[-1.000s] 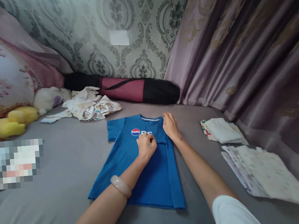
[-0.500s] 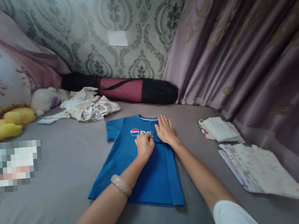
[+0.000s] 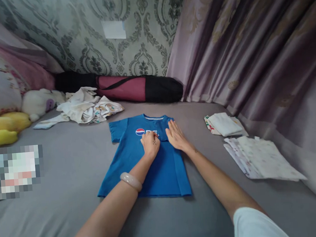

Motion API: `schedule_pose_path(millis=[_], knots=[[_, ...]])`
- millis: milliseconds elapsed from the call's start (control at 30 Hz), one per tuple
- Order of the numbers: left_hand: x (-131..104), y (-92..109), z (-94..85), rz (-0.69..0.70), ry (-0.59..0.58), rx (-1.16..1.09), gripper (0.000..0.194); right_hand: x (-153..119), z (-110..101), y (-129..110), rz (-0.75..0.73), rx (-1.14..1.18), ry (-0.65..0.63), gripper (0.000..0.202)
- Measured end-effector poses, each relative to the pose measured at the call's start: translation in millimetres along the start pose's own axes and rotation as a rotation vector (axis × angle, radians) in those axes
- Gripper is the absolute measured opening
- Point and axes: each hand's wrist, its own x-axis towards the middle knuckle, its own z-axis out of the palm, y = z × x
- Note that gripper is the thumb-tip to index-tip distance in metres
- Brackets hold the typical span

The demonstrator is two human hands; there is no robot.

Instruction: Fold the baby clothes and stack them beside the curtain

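Note:
A blue T-shirt (image 3: 148, 170) with a round red, white and blue logo lies front up on the bed. Its right side and sleeve are folded inward over the chest, covering part of the white lettering. My left hand (image 3: 150, 143), a pale bangle on its wrist, is closed at the tip of the folded sleeve; the fingertips are partly hidden. With fingers stretched out, my right hand (image 3: 177, 136) lies flat along the folded edge near the shoulder. The other sleeve (image 3: 119, 130) is spread out on the left.
Folded cloths (image 3: 225, 124) and a folded light garment (image 3: 265, 157) lie on the right. A crumpled heap of clothes (image 3: 83, 108) sits at the back left, before a long maroon and black bag (image 3: 123, 90). Plush toys (image 3: 7, 126) and a blurred patch (image 3: 18, 171) are at the left.
The view has shifted slightly. My right hand has slid a little down and outward from the collar to the folded edge. My left hand stays at the sleeve tip.

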Motion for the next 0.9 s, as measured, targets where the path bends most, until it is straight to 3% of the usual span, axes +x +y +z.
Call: schedule_pose_path(millis=[167,367,700,800,900], knots=[[4,-1,-4.3,-0.054,-0.026,-0.068,0.025,-29,4,-9,-0.004,-0.069,-0.094,0.068],[0,-15,-38.8,-0.019,-0.096,-0.291,0.027,-79,-4,-17,-0.037,-0.06,-0.06,0.071],[-53,-37,-109.2,0.086,-0.089,-0.208,0.029,-132,-2,-33,-0.083,-0.097,-0.06,0.068],[-66,-48,-116.9,0.042,-0.066,-0.156,0.03,-141,2,-35,-0.073,-0.068,-0.088,0.065],[-73,-53,-117.7,0.053,-0.122,-0.15,0.03,-149,-2,-41,-0.061,-0.073,-0.062,0.065]])
